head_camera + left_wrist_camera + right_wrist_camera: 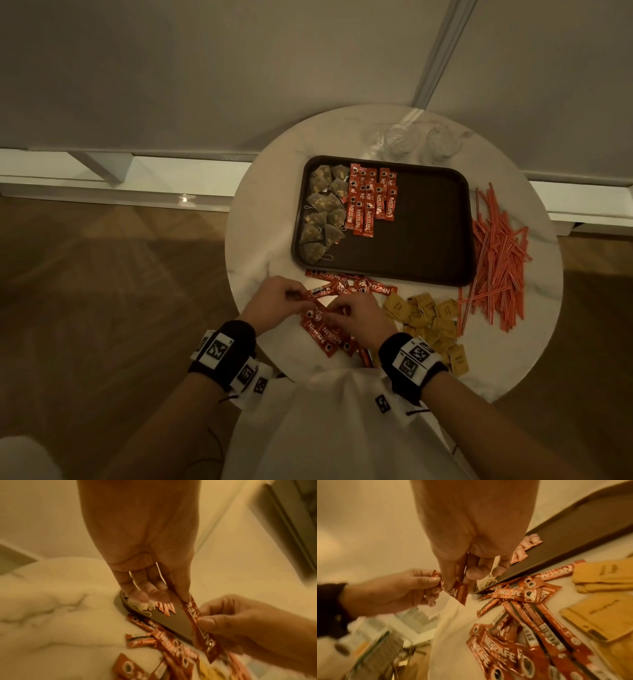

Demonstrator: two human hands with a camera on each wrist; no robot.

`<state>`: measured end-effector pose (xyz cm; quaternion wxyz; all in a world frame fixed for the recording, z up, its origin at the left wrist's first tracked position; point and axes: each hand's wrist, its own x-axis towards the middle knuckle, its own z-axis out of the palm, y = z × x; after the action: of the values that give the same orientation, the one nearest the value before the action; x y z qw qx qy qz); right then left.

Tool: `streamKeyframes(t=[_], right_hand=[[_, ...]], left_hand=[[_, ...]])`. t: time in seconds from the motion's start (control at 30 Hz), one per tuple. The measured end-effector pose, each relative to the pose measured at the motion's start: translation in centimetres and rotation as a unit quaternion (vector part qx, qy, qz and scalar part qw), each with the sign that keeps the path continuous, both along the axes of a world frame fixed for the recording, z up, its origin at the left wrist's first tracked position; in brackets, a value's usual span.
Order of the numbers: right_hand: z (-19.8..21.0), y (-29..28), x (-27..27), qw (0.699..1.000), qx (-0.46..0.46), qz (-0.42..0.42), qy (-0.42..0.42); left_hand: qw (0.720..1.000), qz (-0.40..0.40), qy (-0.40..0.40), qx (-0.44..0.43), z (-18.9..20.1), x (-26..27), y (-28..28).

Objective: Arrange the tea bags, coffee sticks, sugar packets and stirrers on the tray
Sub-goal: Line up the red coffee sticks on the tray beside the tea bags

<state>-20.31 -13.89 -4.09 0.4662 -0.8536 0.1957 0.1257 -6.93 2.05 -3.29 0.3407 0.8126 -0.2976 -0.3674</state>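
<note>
Both hands pinch one coffee stick [317, 301] just above the tabletop [534, 342] — the left hand [274, 301] by thumb and fingertips at one end, the right hand [356, 317] at the other. It is a narrow red sachet with white lettering. More loose sticks [325, 337] lie in a heap beneath the hands, near the tray [428, 240] — tea bags [322, 212] and sticks already lined up at its left end. Yellow sugar packets [431, 322] and striped red stirrers [496, 260] lie on the tabletop.
</note>
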Motion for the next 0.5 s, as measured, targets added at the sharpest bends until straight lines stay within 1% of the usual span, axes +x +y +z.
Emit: streamKeyframes(t=[0.1,0.23,0.33,0.4,0.5], right_hand=[[0.0,-0.6,-0.3,0.998,0.044,-0.049,0.004],[0.2,-1.4,-1.0,0.993,0.097,-0.063,0.007],[0.2,-2.2,-1.5,0.989,0.123,-0.076,0.007],[0.1,-2.5,-1.8,0.989,0.121,-0.086,0.02],[-0.3,-3.0,-2.1,0.983,0.133,-0.124,0.017]], left_hand=[[0.997,0.054,0.054,-0.029,-0.1,0.0,-0.9],[0.993,0.071,0.082,-0.052,-0.3,-0.6,-2.5],[0.984,0.076,0.15,-0.058,-0.1,-1.0,-3.7],[0.983,0.076,0.159,-0.053,-0.3,-1.0,-4.5],[0.984,0.084,0.144,-0.057,-0.4,-1.1,-5.6]])
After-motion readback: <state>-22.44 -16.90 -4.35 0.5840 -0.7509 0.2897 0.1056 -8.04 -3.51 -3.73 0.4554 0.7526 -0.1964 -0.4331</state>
